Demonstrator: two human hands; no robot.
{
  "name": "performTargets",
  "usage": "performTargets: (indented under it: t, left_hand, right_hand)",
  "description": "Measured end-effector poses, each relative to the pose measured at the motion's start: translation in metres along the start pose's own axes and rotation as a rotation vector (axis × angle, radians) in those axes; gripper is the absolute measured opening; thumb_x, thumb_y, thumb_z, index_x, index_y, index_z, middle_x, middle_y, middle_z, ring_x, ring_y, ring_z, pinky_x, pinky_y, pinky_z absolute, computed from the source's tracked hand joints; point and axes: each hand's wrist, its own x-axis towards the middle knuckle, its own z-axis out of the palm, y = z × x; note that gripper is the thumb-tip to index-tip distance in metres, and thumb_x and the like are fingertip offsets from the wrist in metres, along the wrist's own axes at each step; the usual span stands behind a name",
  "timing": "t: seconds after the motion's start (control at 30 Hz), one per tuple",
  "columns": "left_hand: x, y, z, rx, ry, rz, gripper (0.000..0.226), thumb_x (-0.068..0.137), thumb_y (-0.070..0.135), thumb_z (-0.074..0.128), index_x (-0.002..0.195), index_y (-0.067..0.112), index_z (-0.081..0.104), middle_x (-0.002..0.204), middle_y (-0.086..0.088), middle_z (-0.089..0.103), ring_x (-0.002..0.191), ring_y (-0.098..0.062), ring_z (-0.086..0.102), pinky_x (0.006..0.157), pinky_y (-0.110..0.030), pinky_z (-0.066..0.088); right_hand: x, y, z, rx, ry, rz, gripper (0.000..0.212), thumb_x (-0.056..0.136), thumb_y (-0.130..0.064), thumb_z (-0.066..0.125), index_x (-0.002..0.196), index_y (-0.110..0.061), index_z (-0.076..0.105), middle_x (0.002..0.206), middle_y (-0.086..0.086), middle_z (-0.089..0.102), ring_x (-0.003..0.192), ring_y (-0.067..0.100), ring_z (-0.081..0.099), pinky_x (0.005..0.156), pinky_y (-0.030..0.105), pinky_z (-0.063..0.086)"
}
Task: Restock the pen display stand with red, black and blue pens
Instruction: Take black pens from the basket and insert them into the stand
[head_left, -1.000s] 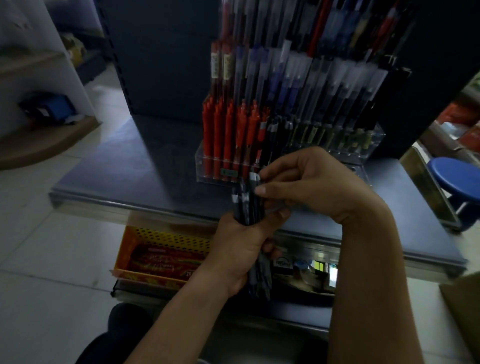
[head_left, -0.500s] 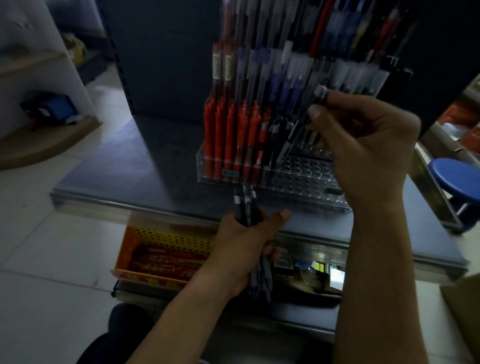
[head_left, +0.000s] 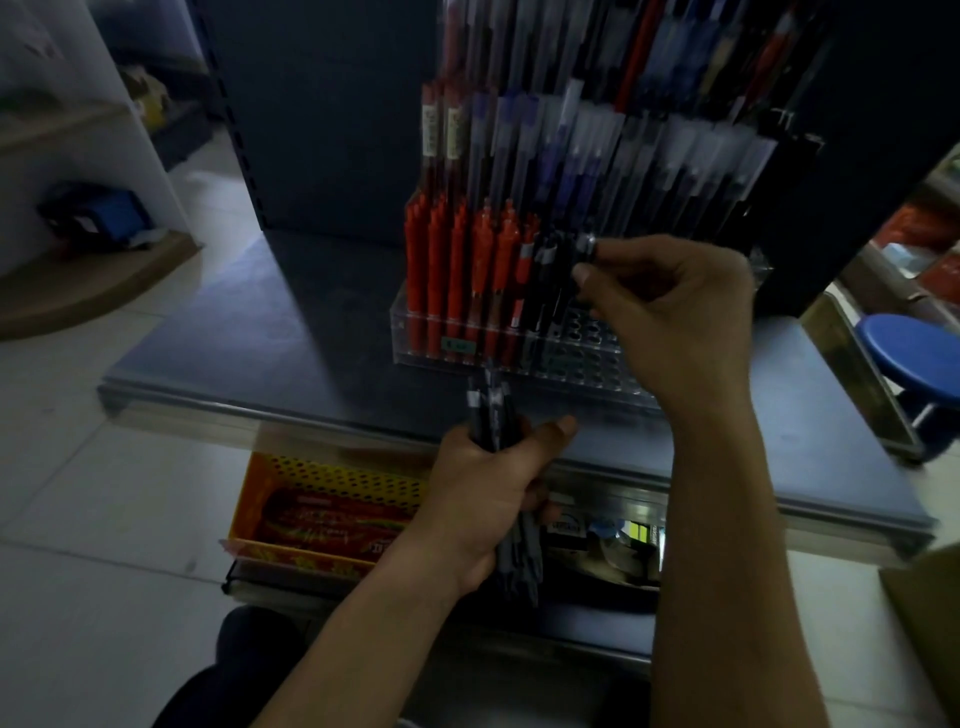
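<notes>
Two-handed here: gripping a bundle of black pens (head_left: 491, 415) in left hand (head_left: 488, 499), upright, at the shelf (head_left: 260, 364) edge. Farther out, pinching top of single black pen (head_left: 586, 244) with right hand (head_left: 670, 312), holding it upright over clear display stand (head_left: 582, 358) — just right of red pens (head_left: 457, 270).

A shop: a stocked pen display stand (head_left: 415, 345) on a shelf (head_left: 234, 338), packaged goods (head_left: 332, 519) in a basket (head_left: 332, 467) below.
</notes>
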Motion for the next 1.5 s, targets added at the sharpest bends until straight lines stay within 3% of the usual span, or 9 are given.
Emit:
performTargets:
  t: [0.33,0.47,0.57,0.7,0.97,1.17,1.27,1.4,1.5]
  left_hand:
    - [-0.005,0.004,0.003,-0.022,-0.013,0.004,0.024,0.089,0.013,0.07,0.07,0.013,0.055,0.045,0.011,0.049,0.038,-0.006,0.048,0.043,-0.024,0.042]
    - [-0.004,0.003,0.002,-0.026,0.006,-0.004,0.018,0.085,0.016,0.075,0.076,0.011,0.06,0.054,0.006,0.056,0.046,-0.01,0.054,0.044,-0.025,0.044]
    - [-0.003,0.003,0.001,-0.005,0.008,-0.009,0.019,0.085,0.017,0.075,0.083,0.005,0.06,0.054,0.006,0.054,0.045,-0.009,0.052,0.044,-0.025,0.044]
    - [-0.005,0.005,0.0,0.018,-0.066,0.005,0.012,0.089,0.015,0.07,0.098,0.007,0.07,0.066,0.002,0.065,0.049,-0.007,0.055,0.048,-0.027,0.045]
    - [-0.005,0.003,0.001,0.022,-0.126,0.045,0.011,0.087,0.008,0.071,0.098,0.009,0.072,0.065,0.006,0.064,0.043,-0.003,0.05,0.05,-0.028,0.044]
    - [0.0,-0.003,0.0,0.023,-0.091,0.038,0.038,0.066,0.026,0.083,0.077,0.011,0.05,0.062,-0.005,0.034,0.045,-0.012,0.036,0.047,-0.028,0.043]
    - [0.0,-0.004,-0.001,0.022,-0.088,0.031,0.029,0.078,0.018,0.08,0.084,0.009,0.053,0.064,-0.005,0.037,0.045,-0.01,0.039,0.047,-0.027,0.044]
    - [-0.001,-0.001,0.003,-0.013,-0.095,0.041,0.007,0.085,0.012,0.075,0.087,0.009,0.068,0.061,0.0,0.052,0.043,-0.007,0.044,0.046,-0.027,0.043]
    - [0.0,-0.002,0.003,-0.037,-0.097,0.045,0.012,0.081,0.014,0.076,0.079,0.009,0.065,0.053,0.004,0.049,0.042,-0.007,0.041,0.044,-0.025,0.041]
  right_hand:
    - [-0.003,0.0,-0.004,-0.032,-0.117,0.152,0.018,0.081,-0.02,0.083,0.097,-0.017,0.074,0.08,-0.004,0.074,0.074,0.006,0.072,0.067,0.022,0.06]
    - [-0.005,-0.007,-0.007,-0.152,-0.165,0.197,0.025,0.078,-0.036,0.084,0.089,-0.02,0.069,0.072,-0.006,0.069,0.061,0.002,0.064,0.054,0.014,0.049]
    - [-0.007,-0.021,-0.015,-0.226,-0.457,0.218,0.029,0.076,-0.049,0.08,0.076,-0.021,0.072,0.062,-0.005,0.066,0.054,0.003,0.058,0.05,0.016,0.045]
    - [-0.014,-0.038,-0.011,-0.221,-0.944,0.31,0.033,0.069,-0.056,0.079,0.078,-0.024,0.079,0.076,-0.006,0.075,0.073,0.005,0.07,0.069,0.026,0.059]
    - [-0.014,-0.039,-0.014,-0.109,-0.94,0.294,0.018,0.081,-0.036,0.079,0.077,-0.018,0.079,0.075,0.002,0.075,0.074,0.019,0.072,0.072,0.036,0.062]
    - [-0.011,-0.035,-0.02,0.0,-0.769,0.246,0.015,0.089,-0.031,0.071,0.088,-0.019,0.079,0.085,-0.001,0.077,0.086,0.015,0.073,0.086,0.042,0.058]
    - [-0.013,-0.034,-0.022,0.034,-0.82,0.281,0.013,0.084,-0.027,0.076,0.094,-0.018,0.078,0.086,-0.001,0.078,0.085,0.011,0.074,0.082,0.03,0.058]
    - [-0.014,-0.032,-0.019,0.105,-0.805,0.316,0.018,0.084,-0.016,0.076,0.101,-0.011,0.077,0.088,0.006,0.078,0.084,0.019,0.076,0.084,0.037,0.062]
    - [-0.012,-0.03,-0.016,0.162,-0.7,0.319,0.018,0.089,-0.017,0.072,0.106,-0.013,0.076,0.09,0.007,0.078,0.082,0.021,0.076,0.078,0.036,0.06]
